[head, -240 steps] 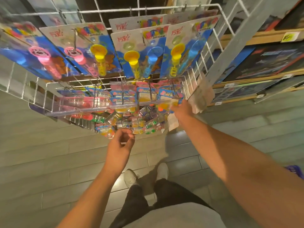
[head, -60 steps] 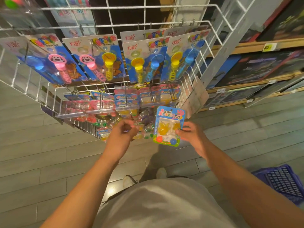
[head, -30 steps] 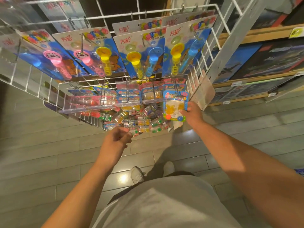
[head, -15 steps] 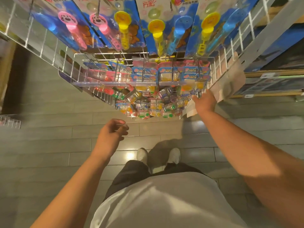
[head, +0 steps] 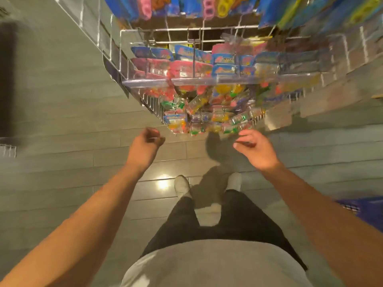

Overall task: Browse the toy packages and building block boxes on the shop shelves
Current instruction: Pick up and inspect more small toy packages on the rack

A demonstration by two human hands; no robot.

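Small blister-carded toy packages (head: 209, 119) heaped in wire basket (head: 122, 59) at twelve o'clock, probably light, stiff-backed, slick-fronted, best pinched by card edges; left hand (head: 144, 149) loosely curled, right hand (head: 256, 149) relaxed, both empty.

I was looking at a shop: a white wire display rack (head: 116, 44) hung with rows of carded toy packages (head: 186, 65) above a grey tiled floor (head: 51, 104), a blue shopping basket (head: 364, 206) nearby.
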